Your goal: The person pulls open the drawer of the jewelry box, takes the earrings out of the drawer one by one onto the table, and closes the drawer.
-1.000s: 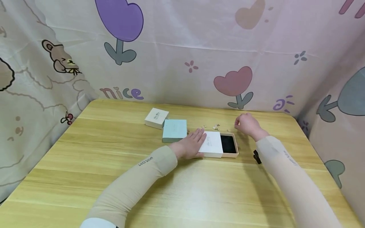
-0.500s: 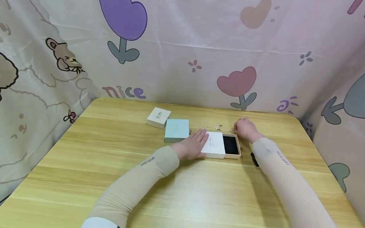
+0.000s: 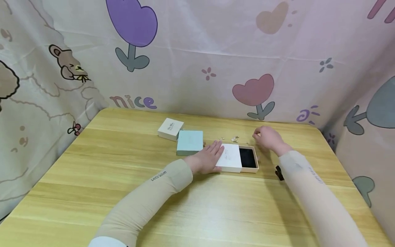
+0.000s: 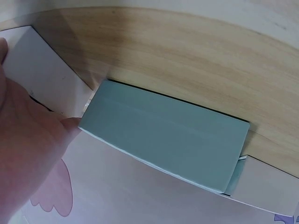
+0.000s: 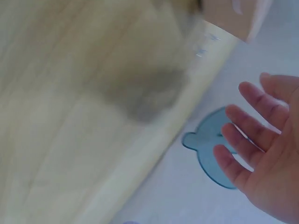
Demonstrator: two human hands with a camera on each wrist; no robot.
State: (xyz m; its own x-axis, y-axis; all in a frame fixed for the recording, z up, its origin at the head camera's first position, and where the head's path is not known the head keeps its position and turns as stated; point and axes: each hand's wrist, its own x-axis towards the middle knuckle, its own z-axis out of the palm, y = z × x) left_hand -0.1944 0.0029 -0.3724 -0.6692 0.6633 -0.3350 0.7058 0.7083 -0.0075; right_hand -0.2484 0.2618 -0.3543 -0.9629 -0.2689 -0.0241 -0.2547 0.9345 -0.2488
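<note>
My left hand [image 3: 207,158] rests fingers extended on the white sleeve [image 3: 230,157] of a slide-out box, beside a pale teal box [image 3: 189,141]. A drawer [image 3: 248,159] with a black lining sticks out on the sleeve's right. In the left wrist view the teal box [image 4: 166,135] stands by the thumb. My right hand [image 3: 268,139] is beyond the drawer's right end, close over the table. In the right wrist view this hand [image 5: 266,144] has loosely bent, spread fingers with nothing between them. Small shiny jewelry pieces [image 3: 235,139] lie behind the white box.
A small white box [image 3: 171,129] with print on its lid stands behind the teal one. The wooden table [image 3: 123,154] ends at a patterned cloth backdrop [image 3: 185,51]. A black object [image 3: 279,172] shows under my right wrist.
My right hand dips toward the drawer's end half a second ago, then shifts back slightly right. The left hand stays on the white box, and the boxes keep their places.
</note>
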